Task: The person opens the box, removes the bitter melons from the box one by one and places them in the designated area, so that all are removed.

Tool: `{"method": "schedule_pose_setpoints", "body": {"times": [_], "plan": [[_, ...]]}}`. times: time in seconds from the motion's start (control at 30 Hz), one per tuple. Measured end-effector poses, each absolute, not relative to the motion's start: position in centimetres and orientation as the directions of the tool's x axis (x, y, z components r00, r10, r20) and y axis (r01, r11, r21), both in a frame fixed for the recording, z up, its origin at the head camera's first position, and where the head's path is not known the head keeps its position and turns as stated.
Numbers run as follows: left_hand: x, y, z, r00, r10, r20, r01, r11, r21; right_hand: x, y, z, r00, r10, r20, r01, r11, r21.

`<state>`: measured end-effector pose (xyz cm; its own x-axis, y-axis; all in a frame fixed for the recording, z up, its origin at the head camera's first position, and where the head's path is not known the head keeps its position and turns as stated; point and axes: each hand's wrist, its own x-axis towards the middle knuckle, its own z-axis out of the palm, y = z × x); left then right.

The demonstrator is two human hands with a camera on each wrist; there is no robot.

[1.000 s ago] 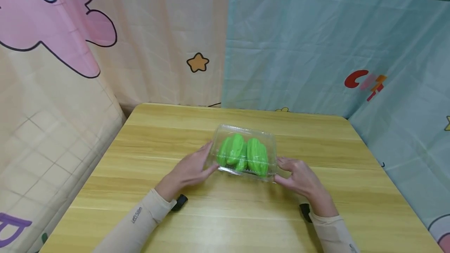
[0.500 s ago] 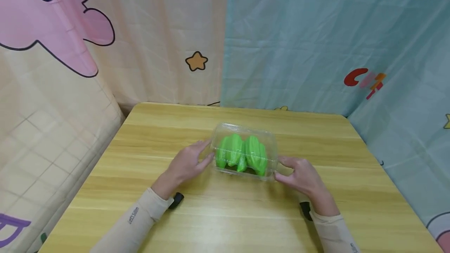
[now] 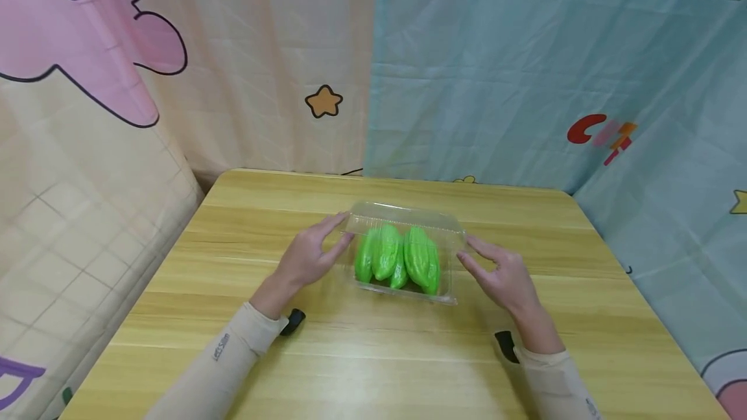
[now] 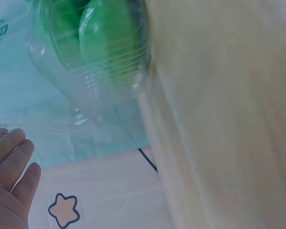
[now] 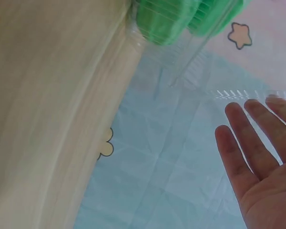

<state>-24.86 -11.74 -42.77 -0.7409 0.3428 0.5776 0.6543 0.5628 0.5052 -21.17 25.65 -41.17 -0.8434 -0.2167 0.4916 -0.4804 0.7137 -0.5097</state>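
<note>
The lid (image 3: 408, 214) has lifted from the front of the box (image 3: 440, 299) on the tabletop (image 3: 350, 374), leaving it apparently part-open; beside it, left hand (image 3: 306, 255) and right hand (image 3: 509, 279) touch the lid with near-straight fingers, gripping nothing.

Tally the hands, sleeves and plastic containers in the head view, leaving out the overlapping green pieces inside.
Hands: 2 (left hand, right hand)
Sleeves: 2 (left sleeve, right sleeve)
Lidded clear plastic container: 1
Total: 5
</note>
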Motion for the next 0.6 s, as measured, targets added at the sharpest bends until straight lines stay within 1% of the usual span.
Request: {"method": "schedule_pose_setpoints", "body": {"times": [0.13,0.27,0.47,0.6], "plan": [[-25.4,-11.5,-42.3,-0.718,0.324,0.616,0.678,0.527,0.513,-21.6,25.5,-40.4,-0.877,-0.182,0.445,-0.438,0.683,-0.584],[-25.7,-11.3,-41.8,-0.714,0.295,0.635,0.683,0.493,0.539,-22.2,25.3,-40.0,-0.883,-0.172,0.436,-0.430,0.669,-0.607],[-26.1,-10.9,-41.1,-0.748,0.257,0.613,0.651,0.463,0.601,-23.3,24.9,-39.7,-0.879,-0.172,0.445,-0.440,0.651,-0.618],[-26.6,-10.7,-40.9,-0.763,0.252,0.596,0.640,0.426,0.639,-24.0,24.9,-39.8,-0.890,-0.177,0.421,-0.445,0.538,-0.716]]}}
